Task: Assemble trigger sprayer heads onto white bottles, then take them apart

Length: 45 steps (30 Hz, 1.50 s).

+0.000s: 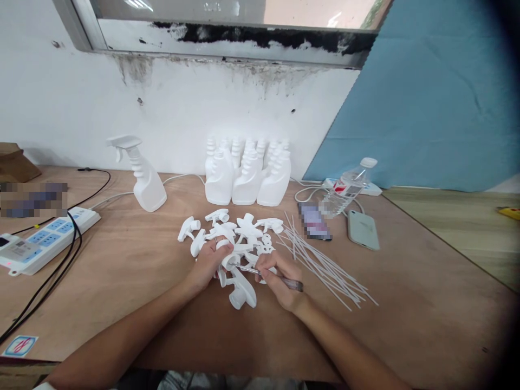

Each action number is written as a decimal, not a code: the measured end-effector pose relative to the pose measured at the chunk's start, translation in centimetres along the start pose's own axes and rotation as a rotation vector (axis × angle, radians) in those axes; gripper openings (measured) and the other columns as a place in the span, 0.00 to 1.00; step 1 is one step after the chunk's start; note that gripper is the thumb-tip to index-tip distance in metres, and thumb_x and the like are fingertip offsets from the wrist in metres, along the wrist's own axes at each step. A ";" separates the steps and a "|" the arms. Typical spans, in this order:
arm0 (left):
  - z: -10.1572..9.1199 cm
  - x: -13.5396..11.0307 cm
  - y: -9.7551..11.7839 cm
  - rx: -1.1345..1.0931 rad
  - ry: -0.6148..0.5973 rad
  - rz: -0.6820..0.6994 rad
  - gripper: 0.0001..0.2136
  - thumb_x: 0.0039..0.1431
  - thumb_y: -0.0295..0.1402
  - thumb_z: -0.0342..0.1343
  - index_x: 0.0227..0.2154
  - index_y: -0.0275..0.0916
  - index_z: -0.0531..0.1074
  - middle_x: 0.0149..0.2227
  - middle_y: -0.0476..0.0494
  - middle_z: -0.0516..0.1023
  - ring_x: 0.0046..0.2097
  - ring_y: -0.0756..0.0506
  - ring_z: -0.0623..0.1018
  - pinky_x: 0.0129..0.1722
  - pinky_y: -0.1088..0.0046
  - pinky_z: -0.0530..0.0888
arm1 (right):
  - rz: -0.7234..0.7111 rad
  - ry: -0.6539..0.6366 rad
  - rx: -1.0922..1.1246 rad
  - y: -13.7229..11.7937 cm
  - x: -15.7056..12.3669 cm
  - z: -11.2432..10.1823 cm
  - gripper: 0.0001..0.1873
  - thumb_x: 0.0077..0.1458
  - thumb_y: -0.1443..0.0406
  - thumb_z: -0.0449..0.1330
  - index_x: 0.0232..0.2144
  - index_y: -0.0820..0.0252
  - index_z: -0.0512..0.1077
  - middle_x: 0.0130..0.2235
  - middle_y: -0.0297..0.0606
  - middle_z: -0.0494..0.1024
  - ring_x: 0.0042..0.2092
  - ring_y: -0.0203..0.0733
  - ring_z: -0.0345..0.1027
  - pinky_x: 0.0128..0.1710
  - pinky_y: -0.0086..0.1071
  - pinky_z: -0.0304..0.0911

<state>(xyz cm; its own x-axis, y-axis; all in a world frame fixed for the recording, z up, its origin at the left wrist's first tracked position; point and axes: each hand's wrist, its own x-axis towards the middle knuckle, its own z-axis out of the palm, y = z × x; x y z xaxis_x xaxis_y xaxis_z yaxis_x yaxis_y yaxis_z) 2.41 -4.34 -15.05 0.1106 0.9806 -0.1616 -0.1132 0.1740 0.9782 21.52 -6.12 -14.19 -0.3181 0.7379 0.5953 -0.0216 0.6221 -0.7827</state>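
My left hand (209, 262) is closed around a white spray trigger head (231, 261), its round collar turned toward the right. In my right hand (280, 276) is a screwdriver (293, 284) with a dark see-through handle. Its thin metal shaft points left and the tip reaches the collar opening; how deep it sits I cannot tell. Several loose white trigger heads (242, 290) lie in a heap under and around both hands. Small white rings (266, 244) rest at the heap's right side. Thin white dip tubes (320, 265) are spread just right of my right hand.
White bottles (246, 179) stand grouped by the wall, with one complete spray bottle (148, 181) to their left. A power strip (52, 238) and black cables lie at left. On the right are a water bottle (345, 189), a blurred-screen phone (314, 221) and a pale phone (363, 229).
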 end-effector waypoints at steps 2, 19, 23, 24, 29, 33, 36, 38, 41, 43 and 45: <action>0.0 0.0 -0.1 0.011 -0.013 -0.008 0.13 0.52 0.43 0.55 0.24 0.39 0.62 0.16 0.54 0.65 0.16 0.54 0.62 0.14 0.80 0.57 | 0.043 0.014 0.015 0.1 -0.2 0.2 0.09 0.58 0.70 0.53 0.26 0.57 0.65 0.23 0.31 0.70 0.26 0.35 0.66 0.28 0.32 0.60; 0.1 0.1 0.1 0.042 -0.020 -0.008 0.15 0.51 0.46 0.56 0.26 0.39 0.63 0.17 0.54 0.66 0.15 0.53 0.63 0.12 0.80 0.59 | 0.257 0.104 -0.227 -0.7 0.5 0.6 0.22 0.63 0.62 0.49 0.17 0.59 0.65 0.17 0.31 0.69 0.20 0.33 0.63 0.25 0.29 0.58; 0.0 0.3 0.0 0.032 0.002 -0.002 0.14 0.51 0.45 0.55 0.26 0.39 0.63 0.16 0.53 0.66 0.16 0.53 0.62 0.12 0.80 0.57 | 0.239 0.080 -0.222 -0.8 0.4 1.0 0.22 0.63 0.60 0.50 0.18 0.58 0.66 0.17 0.32 0.71 0.21 0.34 0.64 0.25 0.30 0.59; -0.1 0.4 0.0 0.013 0.000 0.000 0.14 0.51 0.45 0.56 0.25 0.39 0.63 0.16 0.53 0.66 0.16 0.53 0.62 0.12 0.80 0.57 | 0.271 0.077 -0.174 -0.8 0.4 1.2 0.22 0.63 0.59 0.50 0.18 0.58 0.67 0.18 0.33 0.72 0.21 0.35 0.64 0.24 0.30 0.59; -0.3 0.7 0.0 -0.042 -0.014 -0.003 0.14 0.51 0.44 0.56 0.25 0.39 0.63 0.16 0.53 0.65 0.16 0.53 0.61 0.14 0.79 0.57 | 0.450 0.161 0.145 -0.8 0.8 2.1 0.21 0.62 0.54 0.52 0.21 0.58 0.68 0.20 0.33 0.75 0.21 0.36 0.66 0.22 0.29 0.63; -0.3 0.5 0.3 -0.060 -0.020 0.008 0.14 0.52 0.44 0.56 0.24 0.39 0.62 0.14 0.54 0.63 0.15 0.53 0.60 0.14 0.79 0.56 | 0.495 0.217 0.255 -0.5 0.9 2.5 0.21 0.61 0.53 0.53 0.21 0.58 0.66 0.19 0.33 0.74 0.20 0.36 0.66 0.22 0.30 0.63; -0.2 0.4 0.5 -0.068 -0.017 0.015 0.14 0.52 0.44 0.56 0.24 0.39 0.62 0.14 0.55 0.63 0.15 0.53 0.60 0.14 0.79 0.56 | 0.536 0.243 0.353 -0.2 0.9 2.7 0.20 0.60 0.53 0.54 0.22 0.58 0.65 0.18 0.33 0.73 0.19 0.37 0.66 0.20 0.30 0.62; -0.1 0.4 0.5 -0.069 -0.010 0.016 0.14 0.51 0.44 0.56 0.24 0.39 0.62 0.14 0.55 0.63 0.15 0.53 0.60 0.14 0.79 0.56 | 0.563 0.255 0.415 0.1 0.9 2.8 0.20 0.60 0.53 0.55 0.22 0.58 0.65 0.18 0.33 0.73 0.19 0.37 0.66 0.19 0.30 0.61; -0.1 0.4 0.5 -0.069 0.001 0.013 0.15 0.51 0.45 0.56 0.25 0.39 0.62 0.14 0.55 0.62 0.15 0.54 0.59 0.13 0.79 0.56 | 0.593 0.281 0.468 0.4 0.9 3.0 0.19 0.59 0.53 0.56 0.22 0.57 0.64 0.18 0.33 0.72 0.19 0.37 0.66 0.18 0.30 0.60; -0.1 0.5 0.4 -0.065 0.004 0.011 0.15 0.51 0.46 0.56 0.25 0.39 0.63 0.14 0.55 0.62 0.15 0.53 0.59 0.12 0.79 0.55 | 0.605 0.291 0.481 0.5 0.8 3.1 0.19 0.59 0.52 0.56 0.22 0.57 0.64 0.18 0.33 0.72 0.19 0.37 0.65 0.18 0.30 0.60; -0.2 0.5 0.3 -0.065 0.010 0.012 0.15 0.51 0.45 0.56 0.26 0.39 0.63 0.15 0.55 0.63 0.15 0.53 0.60 0.12 0.79 0.55 | 0.595 0.284 0.480 0.5 0.8 3.2 0.19 0.59 0.52 0.56 0.22 0.56 0.64 0.18 0.33 0.72 0.20 0.38 0.66 0.18 0.30 0.60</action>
<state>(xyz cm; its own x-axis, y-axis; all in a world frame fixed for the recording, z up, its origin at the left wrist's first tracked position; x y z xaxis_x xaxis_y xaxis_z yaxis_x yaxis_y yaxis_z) 2.28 -3.73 -14.89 0.0993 0.9835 -0.1514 -0.1779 0.1673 0.9697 18.21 -6.07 -14.66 -0.1534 0.9878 0.0284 -0.3493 -0.0274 -0.9366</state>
